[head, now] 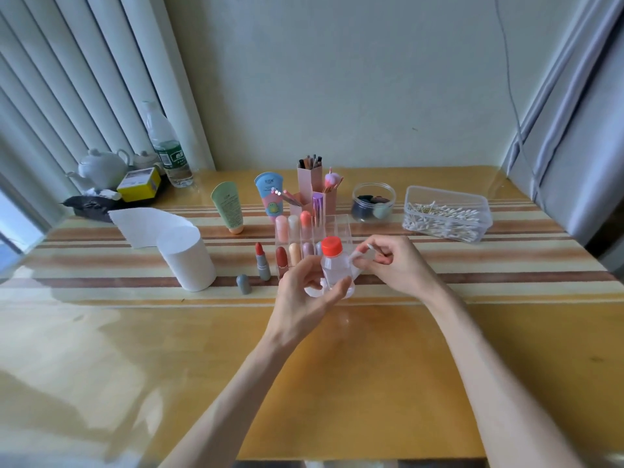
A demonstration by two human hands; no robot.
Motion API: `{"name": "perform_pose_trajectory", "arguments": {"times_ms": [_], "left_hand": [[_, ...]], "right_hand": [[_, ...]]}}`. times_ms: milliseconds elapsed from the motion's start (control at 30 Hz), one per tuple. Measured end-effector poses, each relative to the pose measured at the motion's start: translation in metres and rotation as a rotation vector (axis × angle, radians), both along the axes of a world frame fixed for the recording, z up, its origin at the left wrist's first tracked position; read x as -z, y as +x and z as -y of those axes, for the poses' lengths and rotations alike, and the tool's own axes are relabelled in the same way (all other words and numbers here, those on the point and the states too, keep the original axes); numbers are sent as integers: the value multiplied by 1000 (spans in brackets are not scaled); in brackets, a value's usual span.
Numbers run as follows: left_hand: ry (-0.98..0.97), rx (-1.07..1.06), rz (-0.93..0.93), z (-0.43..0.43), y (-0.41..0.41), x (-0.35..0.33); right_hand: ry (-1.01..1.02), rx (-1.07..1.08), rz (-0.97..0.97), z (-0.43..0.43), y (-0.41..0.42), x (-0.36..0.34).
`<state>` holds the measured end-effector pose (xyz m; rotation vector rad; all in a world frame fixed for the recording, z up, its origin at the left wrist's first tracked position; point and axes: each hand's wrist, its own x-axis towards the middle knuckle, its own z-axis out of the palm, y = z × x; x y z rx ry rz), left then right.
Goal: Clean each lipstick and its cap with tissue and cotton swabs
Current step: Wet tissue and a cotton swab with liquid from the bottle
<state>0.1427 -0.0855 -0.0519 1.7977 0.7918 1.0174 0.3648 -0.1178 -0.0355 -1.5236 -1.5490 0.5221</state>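
Observation:
My left hand (pixel 305 295) grips a small clear bottle with a red cap (pixel 332 265) above the table, with a piece of white tissue (pixel 351 288) behind it. My right hand (pixel 395 265) pinches a cotton swab (pixel 373 248) and a corner of the tissue beside the bottle's cap. An open red lipstick (pixel 261 261) stands upright left of the clear organizer (pixel 337 228), which holds several lipsticks. Its grey cap (pixel 243 284) stands on the table nearby.
A tissue roll (pixel 187 261) stands at the left with a loose sheet trailing behind. A clear box of cotton swabs (pixel 445 214) sits at the right. Two tubes (pixel 229 207), pink brush holders (pixel 309 180), a jar (pixel 373 201), a water bottle (pixel 167 146) and a teapot (pixel 101 168) line the back.

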Motion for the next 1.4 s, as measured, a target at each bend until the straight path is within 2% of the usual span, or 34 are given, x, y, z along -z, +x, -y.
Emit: {"name": "perform_pose_trajectory", "arguments": {"times_ms": [167, 367, 500, 767, 867, 1067, 1400], "left_hand": [[-18, 4, 46, 2, 4, -4], [-23, 13, 21, 8, 26, 1], [7, 14, -74, 12, 42, 8], [107, -54, -213, 17, 50, 18], [144, -24, -227, 17, 47, 23], [217, -22, -233, 19, 44, 29], [302, -14, -211, 16, 46, 15]], "right_hand": [[-178, -33, 38, 37, 22, 11], [-368, 42, 172, 60, 34, 10], [-406, 51, 219, 66, 34, 7], [-401, -40, 185, 78, 36, 1], [-352, -17, 120, 79, 41, 1], [-16, 41, -135, 65, 20, -13], [86, 130, 74, 54, -7, -15]]}}
